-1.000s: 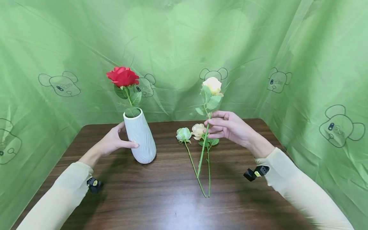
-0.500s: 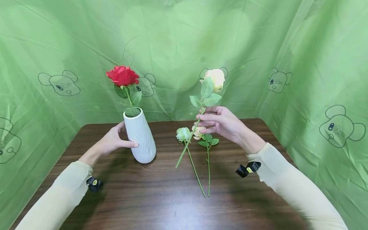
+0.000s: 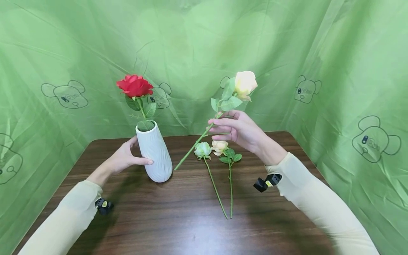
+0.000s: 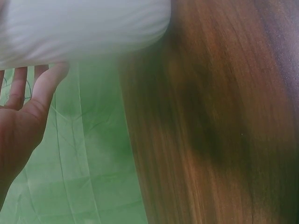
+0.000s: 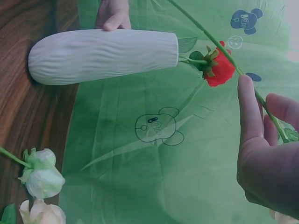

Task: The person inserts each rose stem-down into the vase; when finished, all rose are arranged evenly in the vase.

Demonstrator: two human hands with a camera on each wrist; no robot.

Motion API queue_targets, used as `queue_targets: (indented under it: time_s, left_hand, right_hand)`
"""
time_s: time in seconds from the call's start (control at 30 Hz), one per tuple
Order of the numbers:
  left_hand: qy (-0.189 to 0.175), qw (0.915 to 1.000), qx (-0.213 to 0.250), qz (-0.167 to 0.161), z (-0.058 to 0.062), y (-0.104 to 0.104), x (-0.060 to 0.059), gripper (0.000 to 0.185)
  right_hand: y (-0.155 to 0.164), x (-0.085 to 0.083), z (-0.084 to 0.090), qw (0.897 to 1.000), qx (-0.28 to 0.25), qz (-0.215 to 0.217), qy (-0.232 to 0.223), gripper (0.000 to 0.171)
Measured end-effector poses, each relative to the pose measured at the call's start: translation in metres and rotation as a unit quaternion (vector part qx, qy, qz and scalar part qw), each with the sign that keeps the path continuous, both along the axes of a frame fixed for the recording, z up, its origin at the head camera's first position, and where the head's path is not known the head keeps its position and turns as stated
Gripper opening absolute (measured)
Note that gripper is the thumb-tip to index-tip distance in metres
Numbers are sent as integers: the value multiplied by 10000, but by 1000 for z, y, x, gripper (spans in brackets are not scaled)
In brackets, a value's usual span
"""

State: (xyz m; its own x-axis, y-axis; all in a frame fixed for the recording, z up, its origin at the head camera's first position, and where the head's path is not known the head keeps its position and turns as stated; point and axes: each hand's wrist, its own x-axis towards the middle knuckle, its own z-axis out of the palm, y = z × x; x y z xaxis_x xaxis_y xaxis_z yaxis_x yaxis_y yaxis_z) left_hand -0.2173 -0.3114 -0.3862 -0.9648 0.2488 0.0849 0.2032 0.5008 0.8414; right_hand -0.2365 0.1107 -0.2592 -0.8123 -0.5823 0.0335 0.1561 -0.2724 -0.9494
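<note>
A white ribbed vase (image 3: 154, 151) stands on the dark wooden table (image 3: 191, 219) and holds a red rose (image 3: 134, 86). My left hand (image 3: 127, 158) grips the vase's side, thumb in front; the vase (image 4: 84, 28) fills the top of the left wrist view. My right hand (image 3: 234, 128) pinches the stem of a cream rose (image 3: 244, 84), held in the air and tilted, its stem end (image 3: 181, 163) pointing down-left toward the vase. The right wrist view shows the fingers (image 5: 250, 112) on the green stem, with the vase (image 5: 103, 55) and red rose (image 5: 219, 67) beyond.
Two more roses lie on the table right of the vase: a pale green one (image 3: 203, 149) and a peach one (image 3: 219, 146), stems toward me. Green cloth with bear drawings (image 3: 318, 71) closes off the back and sides.
My right hand has lifted the cream rose and carried it left, tilting it so the stem end swings up off the table toward the vase. The left hand and vase stay put.
</note>
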Motion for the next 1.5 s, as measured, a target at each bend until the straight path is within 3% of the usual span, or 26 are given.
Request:
queue_targets:
  time_s: [0.33,0.63,1.5]
  left_hand:
    - [14,10000,-51,0,1,0,0,88]
    - [12,10000,-44,8,1,0,1,89]
    - [10,10000,-61,8,4,0,2,88]
  right_hand:
    - [-8,-6,19,9984,-513,66,221,7]
    - [-25,-10,30,9965,-592,-81,585,7]
    - [-61,-14,47,9964,-470,47,708,4]
